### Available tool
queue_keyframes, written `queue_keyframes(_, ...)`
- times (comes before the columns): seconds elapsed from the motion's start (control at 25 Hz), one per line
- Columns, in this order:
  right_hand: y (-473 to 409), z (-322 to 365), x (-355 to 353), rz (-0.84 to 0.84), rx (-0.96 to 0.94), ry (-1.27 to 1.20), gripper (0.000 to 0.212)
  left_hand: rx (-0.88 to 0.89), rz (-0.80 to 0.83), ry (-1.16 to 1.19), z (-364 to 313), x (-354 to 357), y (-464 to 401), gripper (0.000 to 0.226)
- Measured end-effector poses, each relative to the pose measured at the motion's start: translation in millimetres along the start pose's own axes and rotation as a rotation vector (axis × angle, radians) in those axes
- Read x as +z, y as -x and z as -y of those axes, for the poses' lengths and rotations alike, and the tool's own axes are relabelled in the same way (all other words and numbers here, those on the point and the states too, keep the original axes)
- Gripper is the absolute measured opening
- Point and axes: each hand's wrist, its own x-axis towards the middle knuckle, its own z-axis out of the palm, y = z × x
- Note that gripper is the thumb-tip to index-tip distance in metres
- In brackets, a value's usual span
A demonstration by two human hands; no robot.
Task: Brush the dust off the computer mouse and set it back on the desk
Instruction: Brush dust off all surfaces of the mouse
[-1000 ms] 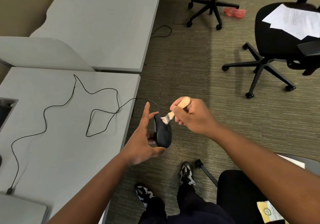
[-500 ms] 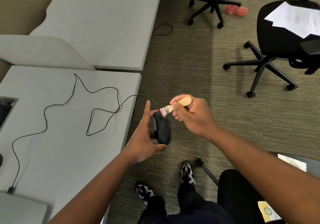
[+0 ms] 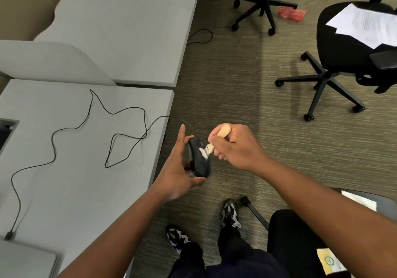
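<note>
Both of my hands are busy out past the desk's [image 3: 81,191] edge, over the carpet [image 3: 247,97]. My left hand [image 3: 178,170] has its grip on the black computer mouse [image 3: 198,159], thumb curled under the near end at about 6 o'clock and the fingers stretched up along its far side toward 12 o'clock, so the mouse stands tilted on edge with its top turned to the right. My right hand [image 3: 234,146] sits at 3 o'clock from the mouse, its grip closed round the pale wooden handle of a small brush [image 3: 209,147]; the rounded handle end pokes out above my knuckles and the white bristles lie against the upper part of the mouse. The bristles are blurred, so I cannot tell how they are splayed. From the top of the mouse a thin black cable [image 3: 120,135] arcs toward 10 o'clock onto the desk and wanders across it in loops to a plug near the lower left edge. At 2 o'clock, well apart from my hands, a black office chair [image 3: 343,47] carries loose white papers [image 3: 367,26], and a red wrapper [image 3: 292,13] lies on the carpet at about 1 o'clock. My shoes [image 3: 229,213] show at 6 o'clock.
</note>
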Motion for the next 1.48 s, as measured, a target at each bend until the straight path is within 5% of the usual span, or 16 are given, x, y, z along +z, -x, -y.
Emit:
queue_keyframes(0.16,-1,0,4,-0.121,-0.068,-0.071,0.016,-0.001,-0.007,-0.001,-1,1,0,0.149)
queue_keyframes(0.8,-7,5,3,-0.137,-0.044,-0.049,0.018,0.021,0.002,0.004,1,3,2,0.143)
queue_keyframes(1.0,-5,2,-2,0.006,0.087,-0.054,0.018,-0.001,-0.019,0.002,3,1,1,0.151)
queue_keyframes(1.28,-19,2,-7,0.171,-0.038,-0.078,0.011,-0.013,0.008,0.024,0,-1,0,0.153)
queue_keyframes(1.48,-27,-6,-21,0.142,-0.002,-0.071,0.012,0.017,0.005,0.004,-3,-3,3,0.153)
